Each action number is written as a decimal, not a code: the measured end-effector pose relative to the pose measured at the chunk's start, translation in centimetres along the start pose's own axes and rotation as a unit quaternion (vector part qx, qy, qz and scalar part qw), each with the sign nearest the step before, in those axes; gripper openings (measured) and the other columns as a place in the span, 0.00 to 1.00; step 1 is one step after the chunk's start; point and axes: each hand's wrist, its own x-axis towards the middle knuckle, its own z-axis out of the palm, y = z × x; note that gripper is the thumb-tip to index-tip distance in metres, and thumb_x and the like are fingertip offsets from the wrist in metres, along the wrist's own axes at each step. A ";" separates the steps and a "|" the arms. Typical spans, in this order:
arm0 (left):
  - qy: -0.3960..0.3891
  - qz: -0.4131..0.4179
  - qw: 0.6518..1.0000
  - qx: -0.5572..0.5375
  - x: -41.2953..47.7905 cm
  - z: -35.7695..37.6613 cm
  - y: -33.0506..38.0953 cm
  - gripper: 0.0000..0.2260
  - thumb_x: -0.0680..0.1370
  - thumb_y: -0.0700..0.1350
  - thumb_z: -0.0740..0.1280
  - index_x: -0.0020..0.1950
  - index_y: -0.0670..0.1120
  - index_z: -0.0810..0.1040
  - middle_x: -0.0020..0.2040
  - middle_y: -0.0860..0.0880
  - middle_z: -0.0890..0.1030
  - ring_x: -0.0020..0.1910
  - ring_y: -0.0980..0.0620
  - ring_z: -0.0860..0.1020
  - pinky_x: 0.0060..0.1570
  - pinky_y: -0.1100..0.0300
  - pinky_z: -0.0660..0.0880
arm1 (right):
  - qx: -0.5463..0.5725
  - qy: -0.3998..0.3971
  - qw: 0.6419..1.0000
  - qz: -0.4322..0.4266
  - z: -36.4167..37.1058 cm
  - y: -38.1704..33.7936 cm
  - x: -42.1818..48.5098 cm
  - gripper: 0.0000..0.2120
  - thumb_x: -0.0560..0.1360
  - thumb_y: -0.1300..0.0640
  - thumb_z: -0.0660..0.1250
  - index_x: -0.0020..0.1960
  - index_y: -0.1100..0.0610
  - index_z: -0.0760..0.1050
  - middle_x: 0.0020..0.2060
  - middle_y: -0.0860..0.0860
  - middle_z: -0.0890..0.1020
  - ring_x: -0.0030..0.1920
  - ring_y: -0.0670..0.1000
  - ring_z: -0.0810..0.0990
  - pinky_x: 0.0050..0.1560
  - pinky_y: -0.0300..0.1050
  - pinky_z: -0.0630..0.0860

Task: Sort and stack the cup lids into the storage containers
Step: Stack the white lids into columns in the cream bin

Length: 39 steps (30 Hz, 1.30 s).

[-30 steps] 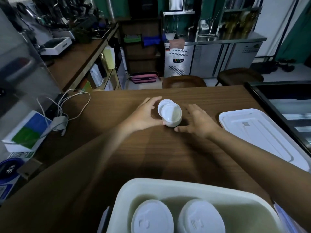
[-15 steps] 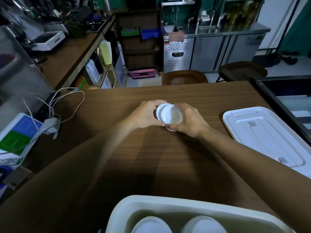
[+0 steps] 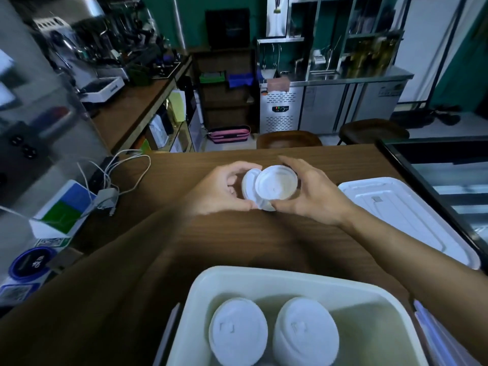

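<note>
My left hand (image 3: 219, 191) and right hand (image 3: 314, 196) meet over the middle of the wooden table (image 3: 237, 241), and between them I hold the white cup lids (image 3: 276, 186). My left fingers curl round the lid at the back, thumb underneath. My right fingers arch over the far rim of the front lid, with the thumb pressing in from below. The front lid tilts its face toward me and overlaps the one behind. I cannot tell whether the bunch touches the tabletop or sits just above it.

Nearest to me, at the table's edge, stands the pale storage container (image 3: 264, 276), open on top, with two stacks of lids in it side by side: the left stack (image 3: 237, 331) and the right stack (image 3: 306, 328). The container's flat cover (image 3: 396, 207) lies on the table to my right, near my right wrist, and beyond it runs a dark glass-topped case (image 3: 449, 165).

To my left, white cables (image 3: 118, 167) loop across the table's corner beside a blue and green card (image 3: 66, 207). Past the far edge stand two brown stools (image 3: 289, 140). Behind them a steel under-counter unit (image 3: 330, 107) lines the green wall, a pink bag (image 3: 229, 133) lies on the floor, and a side counter carries a coffee machine (image 3: 79, 48).
</note>
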 end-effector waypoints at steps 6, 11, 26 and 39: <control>-0.033 0.024 0.999 0.010 -5.3 0.2 5.5 0.29 0.68 0.44 0.85 0.66 0.52 0.78 0.62 0.57 0.82 0.64 0.54 0.81 0.61 0.54 0.78 | 0.017 0.000 0.999 -0.048 -2.4 -4.1 -7.0 0.39 0.62 0.48 0.83 0.67 0.45 0.69 0.59 0.44 0.80 0.56 0.46 0.80 0.59 0.49 0.78; -0.057 0.044 0.994 0.076 -8.5 2.0 7.6 0.31 0.67 0.44 0.85 0.67 0.52 0.77 0.65 0.57 0.79 0.65 0.55 0.79 0.61 0.54 0.80 | 0.062 -0.019 0.996 -0.054 -2.3 -5.3 -11.4 0.33 0.64 0.55 0.84 0.63 0.44 0.72 0.58 0.41 0.81 0.59 0.45 0.81 0.61 0.51 0.79; -0.113 0.093 0.951 0.273 -14.5 4.3 11.5 0.38 0.68 0.61 0.81 0.75 0.55 0.75 0.64 0.62 0.78 0.60 0.57 0.76 0.52 0.69 0.71 | 0.202 -0.041 0.976 -0.076 -1.4 -6.2 -17.8 0.31 0.67 0.60 0.84 0.66 0.50 0.76 0.61 0.48 0.82 0.66 0.53 0.78 0.71 0.57 0.72; -0.141 0.065 0.916 0.371 -17.0 4.9 8.9 0.31 0.64 0.65 0.81 0.63 0.58 0.77 0.54 0.59 0.80 0.53 0.56 0.77 0.52 0.60 0.74 | -0.252 -0.193 0.947 -0.057 -3.1 -8.8 -19.7 0.38 0.67 0.39 0.78 0.71 0.41 0.64 0.58 0.34 0.63 0.50 0.41 0.75 0.44 0.36 0.73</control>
